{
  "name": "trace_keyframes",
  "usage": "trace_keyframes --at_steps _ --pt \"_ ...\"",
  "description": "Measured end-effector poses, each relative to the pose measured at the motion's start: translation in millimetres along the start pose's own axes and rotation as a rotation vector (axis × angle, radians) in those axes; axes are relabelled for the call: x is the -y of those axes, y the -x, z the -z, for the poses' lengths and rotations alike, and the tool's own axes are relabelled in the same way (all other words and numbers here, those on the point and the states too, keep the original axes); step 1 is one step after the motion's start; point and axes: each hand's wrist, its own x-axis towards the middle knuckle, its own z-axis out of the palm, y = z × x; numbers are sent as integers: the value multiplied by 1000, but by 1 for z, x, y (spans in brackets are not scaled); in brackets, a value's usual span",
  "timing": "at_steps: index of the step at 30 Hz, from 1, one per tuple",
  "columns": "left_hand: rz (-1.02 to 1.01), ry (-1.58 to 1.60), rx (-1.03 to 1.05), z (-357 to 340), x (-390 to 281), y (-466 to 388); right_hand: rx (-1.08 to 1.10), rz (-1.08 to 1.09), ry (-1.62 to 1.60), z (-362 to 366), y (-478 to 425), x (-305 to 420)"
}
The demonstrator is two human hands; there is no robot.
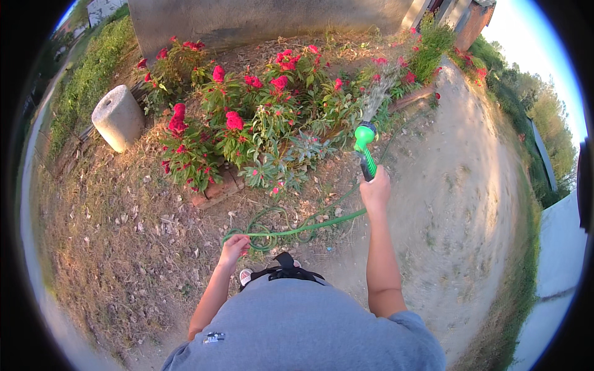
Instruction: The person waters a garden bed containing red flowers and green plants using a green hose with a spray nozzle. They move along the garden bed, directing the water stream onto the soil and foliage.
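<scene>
My right hand (376, 189) is closed around the handle of a green and black hose spray nozzle (365, 136). Water (381, 90) fans out from its head over the far right of a bed of red cockscomb flowers (279, 83). From below that hand a green garden hose (320, 225) runs left to my left hand (235, 249), whose fingers pinch it in front of my waist. Loose loops of the hose lie on the ground just past my left hand. A thinner-looking stretch trails along the bed's right side towards the back.
A pale stone cylinder (119, 118) with a hole in its top stands left of the flowers. Bricks (218, 188) edge the bed, and a plastered wall (269, 18) rises behind it. Dry leaves litter the ground at left; a dirt path (457, 185) curves along the right.
</scene>
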Motion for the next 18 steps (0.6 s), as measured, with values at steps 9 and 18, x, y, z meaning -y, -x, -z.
trace_keyframes --at_steps 9,18 --pt "198 -158 -195 56 114 -19 239 25 -3 -29 17 0" --pt "775 -28 -619 144 261 95 672 -121 -3 -93 57 -1"
